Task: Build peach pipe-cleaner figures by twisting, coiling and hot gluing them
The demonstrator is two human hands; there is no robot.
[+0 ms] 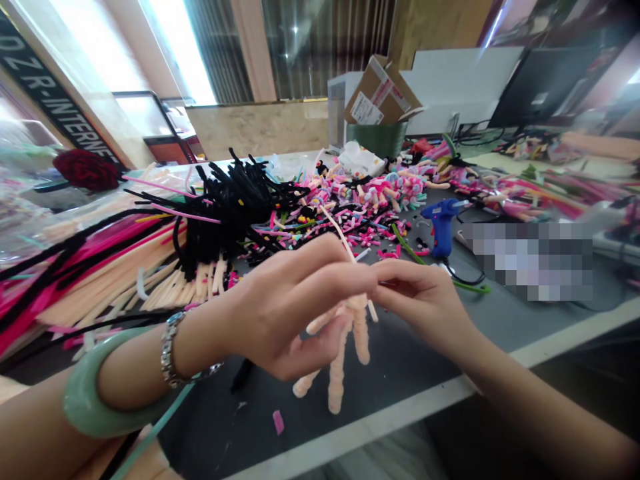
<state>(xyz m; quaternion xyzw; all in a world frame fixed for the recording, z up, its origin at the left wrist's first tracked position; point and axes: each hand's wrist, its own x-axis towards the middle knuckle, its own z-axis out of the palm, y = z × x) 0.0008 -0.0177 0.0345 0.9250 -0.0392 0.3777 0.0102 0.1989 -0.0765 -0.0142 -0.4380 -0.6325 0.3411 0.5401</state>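
Just above the dark table mat, my left hand [295,307] is closed round a small peach figure [337,367] made of fuzzy pipe cleaner, whose coiled limbs hang below the fingers. A thin pale stem [337,227] sticks up past the fingertips. My right hand [425,297] meets the left fingertips from the right, its thumb and fingers pinched together; what lies between them is hidden. A short pale end [373,311] pokes out beneath the pinch.
Behind the hands lie many small pink and coloured pieces [370,193], with black pipe cleaners [235,193] and peach strips [120,267] at left. A blue glue gun [443,227] stands right, near a green stem [470,287]. A cardboard box [383,93] is at the back.
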